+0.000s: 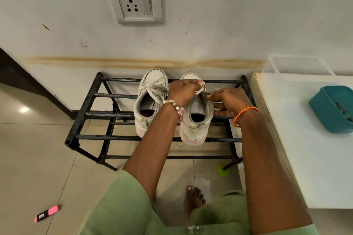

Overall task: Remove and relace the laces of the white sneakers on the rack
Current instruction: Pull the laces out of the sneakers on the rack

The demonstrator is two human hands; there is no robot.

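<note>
Sneakers sit side by side on the top bars of the black rack (pixel 91 115), toes to the wall: the left sneaker (pixel 148 101) is fully laced, while the right sneaker (pixel 194 120) hangs its heel over the front bar. Above the right one, the left hand (pixel 183 89) is curled round the lace (pixel 200 90), and the right hand (pixel 227 102) pinches the lace end at the shoe's tongue, its other fingers lying along the shoe's side. Bare bars lie open to the left of the shoes; to the right the rack's end stands just beside the white table (pixel 305 149), leaving little room there. On the table sit a teal tub (pixel 332 108) and a clear container (pixel 298 66). A wall socket (pixel 134 3) is above. On the floor lie a pink object (pixel 47 212) and a green cap (pixel 223 170).
</note>
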